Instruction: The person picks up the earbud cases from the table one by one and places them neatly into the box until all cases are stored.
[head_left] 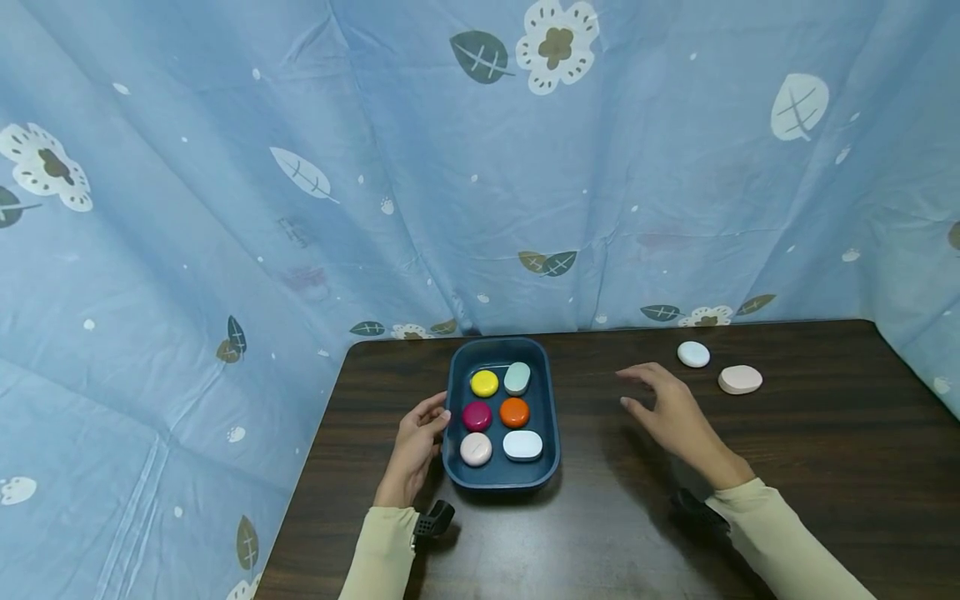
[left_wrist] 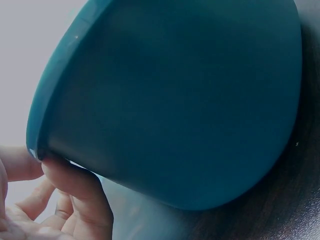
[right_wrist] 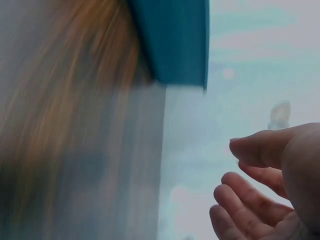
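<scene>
A dark blue rectangular tray [head_left: 551, 417] holds several smooth, rounded, soap-like pieces in two columns: yellow [head_left: 484, 383], pale green [head_left: 517, 378], magenta [head_left: 477, 416], orange [head_left: 514, 412], pale pink [head_left: 476, 449] and white [head_left: 522, 446]. My left hand [head_left: 414, 446] pinches the tray's left rim between thumb and fingers; the left wrist view shows this grip beside the tray's outer wall [left_wrist: 175, 110]. Over the table to the right of the tray, my right hand [head_left: 671, 417] holds nothing, thumb and fingers apart.
On the table [head_left: 600, 533], beyond my right hand, lie a round white piece [head_left: 693, 354] and an oval pinkish-white piece [head_left: 740, 379]. A blue patterned curtain [head_left: 420, 167] hangs behind the table's back edge and along its left side.
</scene>
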